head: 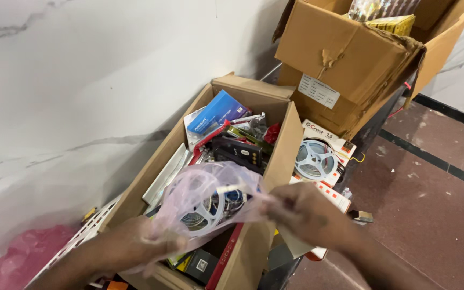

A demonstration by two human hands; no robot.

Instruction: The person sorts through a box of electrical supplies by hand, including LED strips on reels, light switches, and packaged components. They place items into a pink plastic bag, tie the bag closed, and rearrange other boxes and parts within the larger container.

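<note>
A thin pinkish plastic bag (205, 193) is being held over the near end of an open cardboard box (275, 161), with a white reel (210, 212) showing through the film. The left hand (140, 244) is gripping the bag's lower left part, fingers curled and pressed into the plastic. The right hand (304, 212) is pinching the bag's right edge just past the box's right wall; it is blurred, so the exact fingers cannot be told. Inside the box, a blue carton (216, 113) is lying toward the far end, beside red and dark packages in a loose heap. Against the box's right wall outside, a white reel in an orange-and-white pack (318, 161) is leaning. Behind it, a bigger torn cardboard box (345, 48) is standing on something dark. A pink bag (22, 258) is lying at the floor's near left corner, against the marbled wall (81, 80).
</note>
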